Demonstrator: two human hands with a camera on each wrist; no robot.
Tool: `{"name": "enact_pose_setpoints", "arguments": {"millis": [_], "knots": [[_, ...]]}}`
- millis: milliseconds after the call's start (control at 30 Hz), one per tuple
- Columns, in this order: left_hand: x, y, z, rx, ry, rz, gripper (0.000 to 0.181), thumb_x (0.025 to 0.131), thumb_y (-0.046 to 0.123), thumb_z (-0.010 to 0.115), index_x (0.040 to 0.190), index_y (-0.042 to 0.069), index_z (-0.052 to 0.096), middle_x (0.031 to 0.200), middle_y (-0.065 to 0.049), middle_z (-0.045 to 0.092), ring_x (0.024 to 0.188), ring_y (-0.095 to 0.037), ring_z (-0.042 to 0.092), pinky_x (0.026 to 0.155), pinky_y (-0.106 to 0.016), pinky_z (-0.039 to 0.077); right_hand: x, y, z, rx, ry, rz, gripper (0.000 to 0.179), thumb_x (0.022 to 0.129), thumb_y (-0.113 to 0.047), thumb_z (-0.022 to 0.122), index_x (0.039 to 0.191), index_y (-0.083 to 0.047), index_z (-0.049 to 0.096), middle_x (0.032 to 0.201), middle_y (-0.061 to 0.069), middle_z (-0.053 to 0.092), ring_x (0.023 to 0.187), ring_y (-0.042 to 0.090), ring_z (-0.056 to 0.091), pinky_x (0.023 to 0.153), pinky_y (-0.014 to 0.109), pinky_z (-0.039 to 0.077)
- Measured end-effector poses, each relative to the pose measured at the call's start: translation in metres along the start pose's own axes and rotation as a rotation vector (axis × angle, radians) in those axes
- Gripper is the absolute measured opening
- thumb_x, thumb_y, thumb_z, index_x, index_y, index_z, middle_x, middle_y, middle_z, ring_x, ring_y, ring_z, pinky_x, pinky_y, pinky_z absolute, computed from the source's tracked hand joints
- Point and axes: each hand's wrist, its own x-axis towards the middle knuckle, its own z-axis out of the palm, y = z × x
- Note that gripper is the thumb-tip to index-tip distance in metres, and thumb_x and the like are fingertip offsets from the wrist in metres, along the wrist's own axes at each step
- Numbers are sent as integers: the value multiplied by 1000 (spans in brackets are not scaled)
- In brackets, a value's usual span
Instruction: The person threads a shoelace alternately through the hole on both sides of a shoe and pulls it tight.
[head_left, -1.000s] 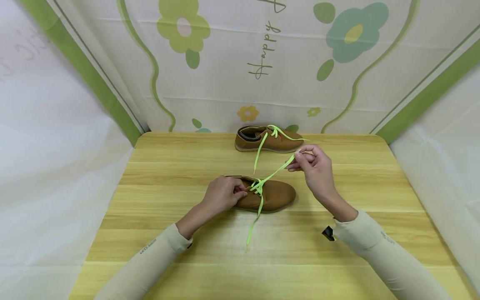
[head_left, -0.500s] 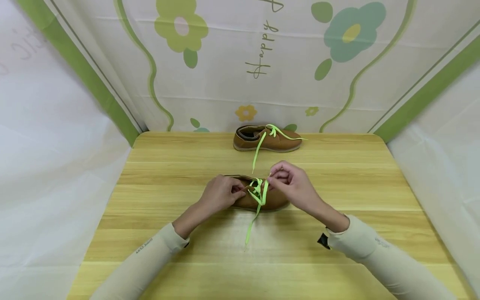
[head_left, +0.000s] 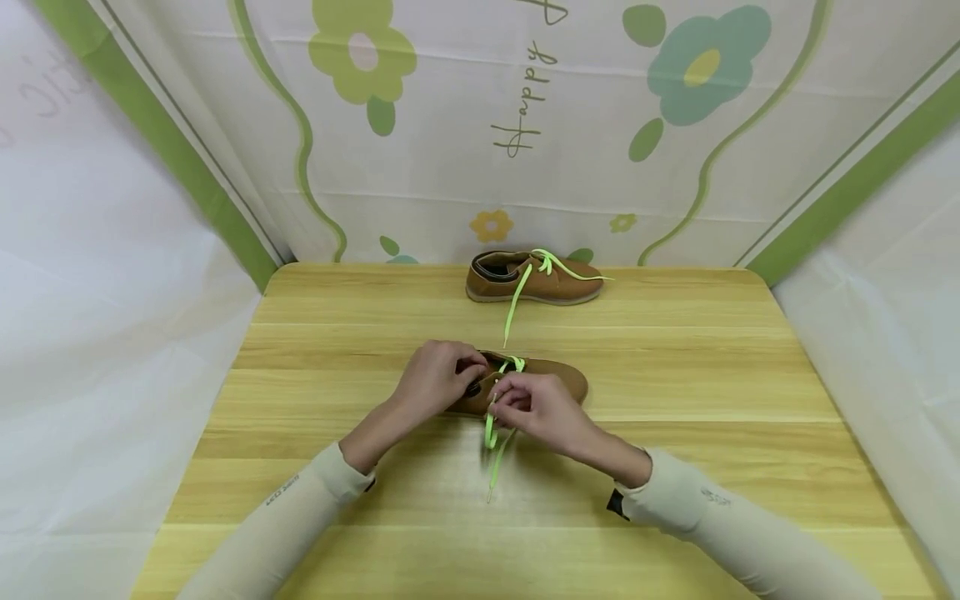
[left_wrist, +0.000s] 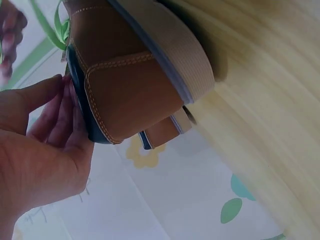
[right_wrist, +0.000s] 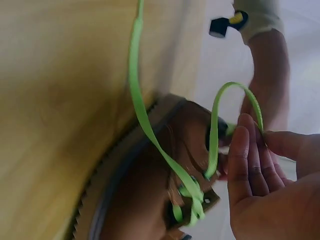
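Observation:
A brown shoe (head_left: 564, 379) lies on the wooden table, toe to the right, with a bright green shoelace (head_left: 490, 435) threaded through its eyelets. At the shoe's opening, my left hand (head_left: 429, 383) holds the upper edge between thumb and fingers; in the left wrist view the fingertips are partly behind the collar. My right hand (head_left: 546, 412) pinches one lace end between thumb and fingers, over the near side of the shoe. That lace bends in a loop in the right wrist view, while the other end hangs down onto the table.
Behind it, a matching brown shoe (head_left: 566, 287) with a green lace stands near the table's (head_left: 337, 325) back edge. One of its lace ends trails toward the nearer shoe. White curtains with printed flowers (head_left: 363, 50) enclose the back and both sides.
My right hand has brought the lace end from the far right, across the shoe, to its near side. The left hand has shifted slightly up and left along the shoe's opening.

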Motion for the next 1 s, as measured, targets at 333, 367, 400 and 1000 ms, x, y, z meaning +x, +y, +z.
{"name": "enact_pose_setpoints", "arguments": {"millis": [333,367,400,1000], "knots": [[6,-5,2,79,137,51,10,93,7,83,100,14,84,99,1,81,86,-18,75,66,-36,58,2,17,28,-162,-93,-45,4,96,-3,76,99,-5,75,85,-1,78,79,2,73,70,20,58],[6,-5,2,83,144,54,10,92,8,83,100,14,84,99,0,80,85,-18,74,65,-36,58,2,19,30,-184,-100,-56,3,96,-3,76,99,-5,75,85,-1,78,79,0,72,70,20,57],[7,-6,3,90,147,53,11,92,8,84,102,14,83,100,1,80,85,-18,74,65,-36,58,2,20,32,-209,-107,-71,3,96,-4,76,99,-5,75,85,-2,78,79,0,72,70,19,57],[15,-11,14,81,37,13,9,99,14,77,106,14,83,107,-1,79,101,-23,73,85,-43,61,2,28,39,-451,-306,-175,6,98,-11,76,94,-14,74,84,-9,72,70,-8,57,67,11,48]]}}
